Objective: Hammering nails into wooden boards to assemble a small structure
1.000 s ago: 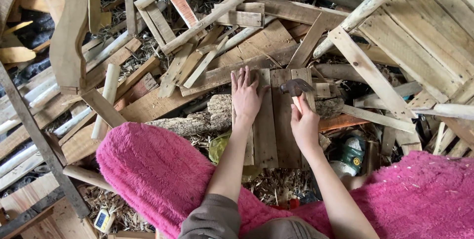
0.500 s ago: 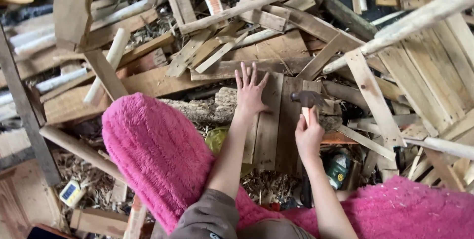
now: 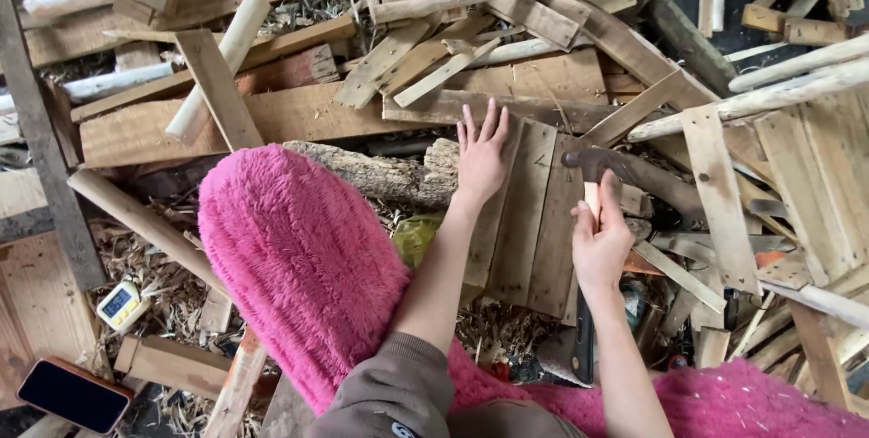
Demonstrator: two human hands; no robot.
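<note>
A: Left hand (image 3: pixel 481 156) is down flat on the slats (image 3: pixel 525 221), fingers spread wide, gripping nothing, just pressing the panel onto the log (image 3: pixel 380 176) under it

B: And the right hand (image 3: pixel 599 243)?

A: Wrapped shut round the hammer (image 3: pixel 593 176) handle, choked high up near the head. The head sits over the panel's right edge, close to the dark board (image 3: pixel 652 180) running off to the right. I can't tell whether it touches wood or hangs just above it

B: A grip that high looks made for small, controlled taps

A: I'd say so. To do it well, keep that left palm planted so the slats don't hop on the log, and keep the spread fingers toward the panel's top left corner, clear of the head

B: Is there a nail there?

A: Too small to tell from here. If there is one, I'd want the face coming down square, not glancing

B: What else is around?

A: Scrap timber all round. A pale pole (image 3: pixel 217 67) leans across planks up left. Pink fleece (image 3: pixel 308 257) covers the knees. A small timer (image 3: pixel 120 304) and a dark phone (image 3: pixel 72 395) lie in the shavings at lower left. A dark blade-like tool (image 3: pixel 584 347) lies below the right wrist

B: Footing for the panel?

A: Uneven, I'd judge, log on one side and loose boards on the other, so steady pressure counts
</note>
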